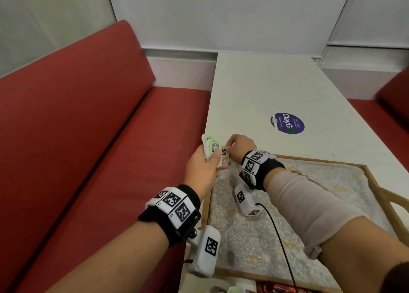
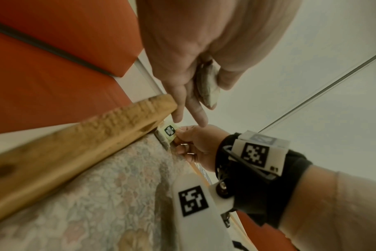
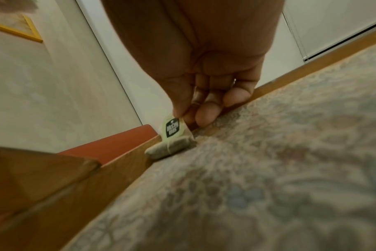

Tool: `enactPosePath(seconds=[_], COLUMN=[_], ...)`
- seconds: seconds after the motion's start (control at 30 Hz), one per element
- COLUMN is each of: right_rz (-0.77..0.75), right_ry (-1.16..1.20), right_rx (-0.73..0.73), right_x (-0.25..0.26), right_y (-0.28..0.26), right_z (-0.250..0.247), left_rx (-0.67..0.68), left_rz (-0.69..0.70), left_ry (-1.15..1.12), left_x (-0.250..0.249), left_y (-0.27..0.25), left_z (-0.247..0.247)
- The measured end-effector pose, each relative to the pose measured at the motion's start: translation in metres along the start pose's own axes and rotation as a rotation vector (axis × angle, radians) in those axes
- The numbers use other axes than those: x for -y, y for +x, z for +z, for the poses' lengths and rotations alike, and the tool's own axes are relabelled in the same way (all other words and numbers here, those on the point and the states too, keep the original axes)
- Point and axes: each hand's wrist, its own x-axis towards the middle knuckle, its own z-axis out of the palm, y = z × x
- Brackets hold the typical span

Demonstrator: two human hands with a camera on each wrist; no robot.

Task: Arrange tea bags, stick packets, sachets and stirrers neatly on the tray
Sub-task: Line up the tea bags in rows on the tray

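Observation:
A wooden tray (image 1: 374, 183) lined with a floral cloth lies on the white table. My left hand (image 1: 202, 166) hovers over the tray's far left corner and grips a small stack of tea bags (image 1: 212, 147) with green tags; in the left wrist view the bags (image 2: 207, 84) sit between thumb and fingers. My right hand (image 1: 238, 145) pinches the green tag (image 3: 172, 130) of one tea bag (image 3: 171, 147), which lies in that corner against the wooden rim (image 3: 127, 158). The same tag (image 2: 169, 130) shows in the left wrist view.
A red bench (image 1: 77, 137) runs along the table's left side, and another red seat (image 1: 389, 106) stands at the right. A round purple sticker (image 1: 287, 123) is on the table beyond the tray. Some packets (image 1: 272, 289) peek in at the bottom edge.

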Motion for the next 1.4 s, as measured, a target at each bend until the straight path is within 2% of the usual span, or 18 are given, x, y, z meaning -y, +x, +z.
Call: enactPosePath(seconds=[0.2, 0.3, 0.4, 0.63, 0.87, 1.07, 1.2, 1.3, 1.4], right_rz=[-0.076, -0.073, -0.092, -0.111, -0.14, -0.152, -0.295, -0.373, -0.419], right_ry=[-0.132, -0.249, -0.38, -0.364, -0.375, -0.299, 0.024, 0.236, 0.298], right_rx=[0.003, 0.057, 0.124, 0.105, 0.112, 0.083, 0.018, 0.101, 0.174], right_x=[-0.004, -0.015, -0.022, -0.019, -0.014, -0.009, 0.003, 0.014, 0.021], right_y=[0.002, 0.003, 0.004, 0.005, 0.002, -0.004, -0.018, -0.037, -0.05], right_z=[-0.003, -0.01, -0.017, -0.018, -0.016, -0.023, -0.029, -0.034, -0.037], left_rx=[-0.025, -0.028, -0.05, -0.038, -0.052, -0.058, 0.0, 0.051, 0.1], left_rz=[-0.004, -0.033, 0.015, 0.035, 0.043, 0.046, -0.02, -0.142, -0.165], left_ry=[-0.024, -0.068, -0.029, 0.052, -0.003, -0.009, -0.019, -0.123, -0.16], left_x=[-0.003, -0.004, 0.0, 0.016, 0.02, 0.01, -0.002, -0.007, -0.009], left_y=[-0.003, -0.002, -0.001, -0.005, -0.012, -0.01, 0.0, 0.002, 0.002], left_z=[0.002, 0.0, -0.002, -0.005, -0.008, -0.014, -0.017, -0.017, -0.015])
